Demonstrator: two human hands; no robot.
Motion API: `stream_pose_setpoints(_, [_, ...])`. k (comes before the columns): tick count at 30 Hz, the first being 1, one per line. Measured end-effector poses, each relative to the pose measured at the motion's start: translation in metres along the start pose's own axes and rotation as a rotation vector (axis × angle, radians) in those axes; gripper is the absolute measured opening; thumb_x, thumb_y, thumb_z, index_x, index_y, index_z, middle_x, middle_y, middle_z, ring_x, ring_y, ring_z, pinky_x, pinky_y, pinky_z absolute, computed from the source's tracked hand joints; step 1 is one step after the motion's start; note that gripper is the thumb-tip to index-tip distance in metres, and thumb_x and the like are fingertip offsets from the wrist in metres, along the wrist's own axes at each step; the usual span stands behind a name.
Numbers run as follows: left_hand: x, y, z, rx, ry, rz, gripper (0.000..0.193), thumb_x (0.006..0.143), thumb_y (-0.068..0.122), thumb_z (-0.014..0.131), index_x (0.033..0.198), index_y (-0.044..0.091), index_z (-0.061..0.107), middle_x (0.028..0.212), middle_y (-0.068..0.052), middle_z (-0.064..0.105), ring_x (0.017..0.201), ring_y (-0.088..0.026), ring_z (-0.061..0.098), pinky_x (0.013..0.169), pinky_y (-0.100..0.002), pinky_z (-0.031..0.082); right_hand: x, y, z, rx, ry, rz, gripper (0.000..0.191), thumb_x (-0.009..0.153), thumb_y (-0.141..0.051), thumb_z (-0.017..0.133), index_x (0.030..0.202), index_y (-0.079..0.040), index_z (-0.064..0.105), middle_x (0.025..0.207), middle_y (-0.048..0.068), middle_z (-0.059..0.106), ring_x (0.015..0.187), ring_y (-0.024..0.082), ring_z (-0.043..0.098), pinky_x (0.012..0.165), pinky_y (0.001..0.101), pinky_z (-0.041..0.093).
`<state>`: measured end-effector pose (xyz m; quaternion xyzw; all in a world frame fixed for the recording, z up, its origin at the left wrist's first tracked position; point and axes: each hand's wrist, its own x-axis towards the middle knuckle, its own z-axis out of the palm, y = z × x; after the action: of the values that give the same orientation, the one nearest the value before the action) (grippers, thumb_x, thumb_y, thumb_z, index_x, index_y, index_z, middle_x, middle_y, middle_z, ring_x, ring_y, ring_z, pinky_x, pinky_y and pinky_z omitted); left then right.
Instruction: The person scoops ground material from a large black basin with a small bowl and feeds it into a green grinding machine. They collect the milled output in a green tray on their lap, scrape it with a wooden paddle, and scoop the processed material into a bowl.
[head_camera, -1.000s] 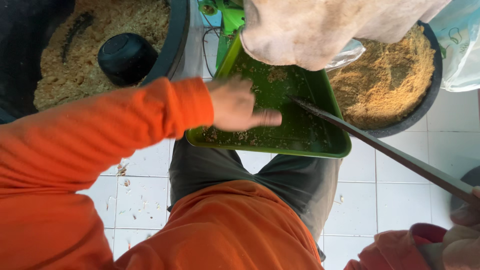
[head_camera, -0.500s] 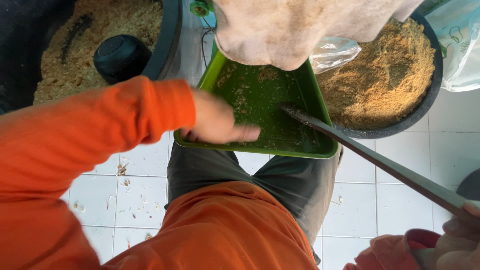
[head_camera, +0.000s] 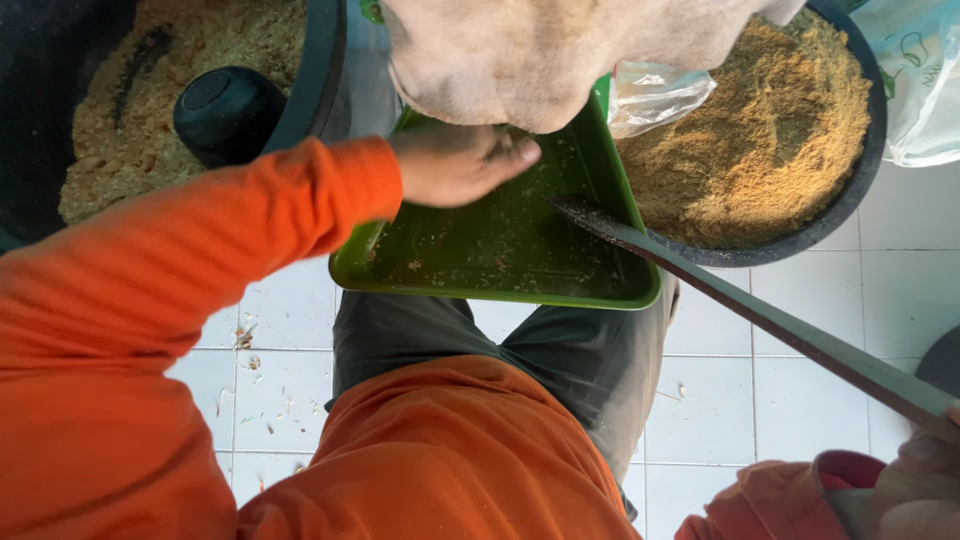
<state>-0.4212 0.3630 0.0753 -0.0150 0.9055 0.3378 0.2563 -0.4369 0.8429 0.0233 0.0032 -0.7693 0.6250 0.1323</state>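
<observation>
A green rectangular tray rests on my knee, dusted with brown crumbs. My left hand, in an orange sleeve, reaches over the tray's far part with fingers curled, touching the underside of a large pale sack-like mass that hangs above the tray. Whether the fingers pinch anything is hidden. My right hand at the bottom right grips the handle end of a long metal blade, whose tip lies on the tray's right side.
A black tub of brown sawdust-like meal stands at the upper right. Another black tub at the upper left holds paler meal and a black bowl. Clear plastic bags lie at the right. White floor tiles carry scattered crumbs.
My left hand has moved up the tray from its middle to the far edge under the pale mass. The view has closed in on the tray; the blade stays with its tip on it.
</observation>
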Motion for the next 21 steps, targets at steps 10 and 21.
stream_pose_setpoints(10, [0.051,-0.008,0.033,0.380,0.207,0.629,0.042,0.082,0.004,0.061,0.124,0.001,0.069,0.118,-0.022,0.066,0.100,-0.036,0.066,0.085,-0.046,0.053,-0.010,-0.008,-0.011,-0.021,0.045,-0.008,0.015,0.103,-0.008,0.068,0.112,0.000,0.060,0.112,0.019,0.072,0.087,0.018,0.071,0.074,0.0278,0.059])
stream_pose_setpoints(21, [0.071,-0.050,0.025,0.652,0.257,0.467,0.036,0.093,0.035,0.066,0.104,0.001,0.072,0.099,-0.021,0.072,0.093,-0.041,0.068,0.084,-0.051,0.053,-0.033,-0.034,-0.006,-0.065,0.112,-0.126,0.015,0.099,-0.004,0.069,0.110,0.001,0.061,0.112,0.020,0.073,0.088,0.019,0.073,0.074,0.0288,0.061])
